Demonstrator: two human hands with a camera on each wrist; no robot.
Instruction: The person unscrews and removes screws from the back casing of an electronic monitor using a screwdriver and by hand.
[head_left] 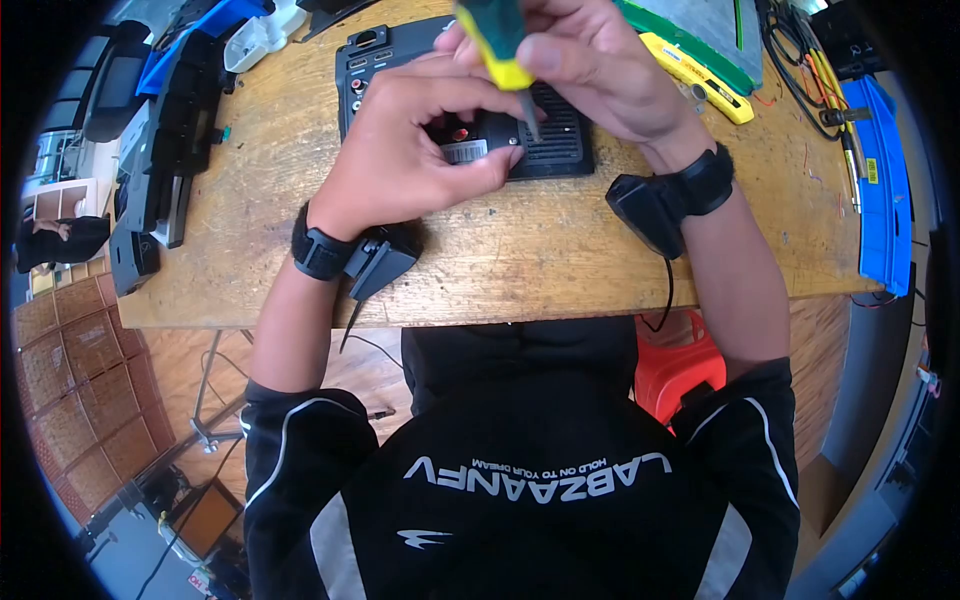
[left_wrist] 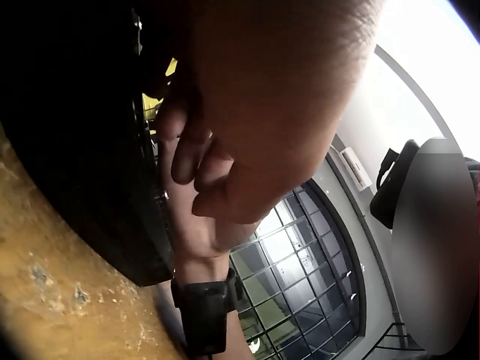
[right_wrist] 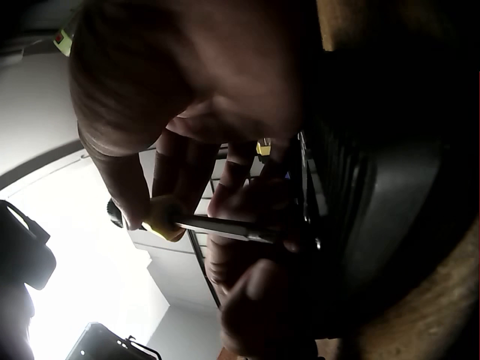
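My right hand (head_left: 625, 85) holds a screwdriver (head_left: 497, 42) with a green and yellow handle, its shaft slanting down to the slotted part of a black device (head_left: 553, 150). The right wrist view shows the screwdriver shaft (right_wrist: 225, 227) with its tip close to the device's face, near a small shiny screw (right_wrist: 318, 244). My left hand (head_left: 405, 150) arches over the device, thumb and forefinger spread apart around a barcode label (head_left: 466, 151), the thumb tip at the device's surface. Its other fingers are partly hidden behind the hands.
A yellow utility knife (head_left: 700, 78) lies to the right on the wooden table (head_left: 480, 270), beside a green-edged mat (head_left: 735, 70). Black device parts (head_left: 170, 130) are stacked at the left. Blue bins (head_left: 885, 190) and cables (head_left: 790, 70) occupy the right edge.
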